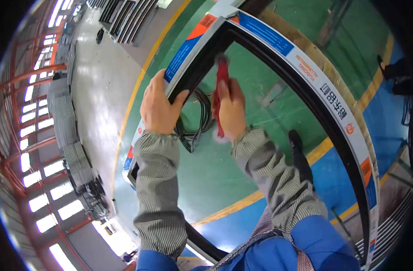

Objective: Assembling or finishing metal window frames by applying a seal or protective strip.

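Note:
A large window frame stretches across the middle, its inner profile black and its outer face covered in white film with blue and orange print. My left hand is wrapped over its left side, thumb on the inner edge and fingers outside. In the frame's opening, my right hand is closed around a slim red hand tool. That tool stands nearly upright in the picture, with a roundish, blurred piece at each end; its exact kind I cannot tell. Both forearms wear striped grey sleeve covers.
A loose coil of black cord or strip shows through the opening, between my hands. Beneath lies a green floor with yellow lines and blue areas. A dark-clad leg and shoe appear at the right. Stacked metal profiles lie at the far left.

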{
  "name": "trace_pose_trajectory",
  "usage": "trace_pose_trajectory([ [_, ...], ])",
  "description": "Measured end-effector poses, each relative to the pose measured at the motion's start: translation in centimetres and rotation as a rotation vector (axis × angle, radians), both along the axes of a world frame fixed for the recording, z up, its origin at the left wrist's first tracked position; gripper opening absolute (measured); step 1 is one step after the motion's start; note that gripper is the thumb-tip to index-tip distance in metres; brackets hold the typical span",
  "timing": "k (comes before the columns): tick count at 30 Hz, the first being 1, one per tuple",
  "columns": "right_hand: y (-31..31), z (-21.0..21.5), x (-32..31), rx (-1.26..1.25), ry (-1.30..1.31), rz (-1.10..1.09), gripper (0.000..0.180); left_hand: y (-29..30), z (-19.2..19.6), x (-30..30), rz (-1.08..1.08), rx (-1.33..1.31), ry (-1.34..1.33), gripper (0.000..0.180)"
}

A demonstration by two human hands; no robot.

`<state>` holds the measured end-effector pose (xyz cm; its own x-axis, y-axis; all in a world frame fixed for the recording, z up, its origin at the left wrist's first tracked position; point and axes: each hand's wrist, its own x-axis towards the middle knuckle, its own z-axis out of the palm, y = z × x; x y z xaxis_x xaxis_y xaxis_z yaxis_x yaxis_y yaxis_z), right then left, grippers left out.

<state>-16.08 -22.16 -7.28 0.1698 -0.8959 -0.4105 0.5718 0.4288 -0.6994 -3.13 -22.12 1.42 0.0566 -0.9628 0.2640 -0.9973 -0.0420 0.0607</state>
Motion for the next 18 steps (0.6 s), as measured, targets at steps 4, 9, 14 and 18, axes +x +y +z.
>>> trace_pose_trajectory([
  [4, -5.1, 0.5, -0.4, -0.077, 0.057, -0.144, 0.026, -0.2, 1.5, 0.8, 0.090, 0.236, 0.023, 0.047],
  [9, 2.2, 1.0, 7.5, -0.298, 0.451, -0.363, 0.022, 0.2, 1.3, 0.6, 0.068, 0.160, -0.090, 0.045],
  [14, 2.2, -0.1, 4.3, -0.166, 0.394, -0.094, 0.025, -0.4, -0.9, -0.3, -0.015, 0.065, -0.089, 0.043],
  [18, -4.8, 1.4, 3.2, -0.242, 0.612, -0.270, 0.027, 0.7, 1.9, 2.0, 0.090, 0.113, -0.087, 0.041],
])
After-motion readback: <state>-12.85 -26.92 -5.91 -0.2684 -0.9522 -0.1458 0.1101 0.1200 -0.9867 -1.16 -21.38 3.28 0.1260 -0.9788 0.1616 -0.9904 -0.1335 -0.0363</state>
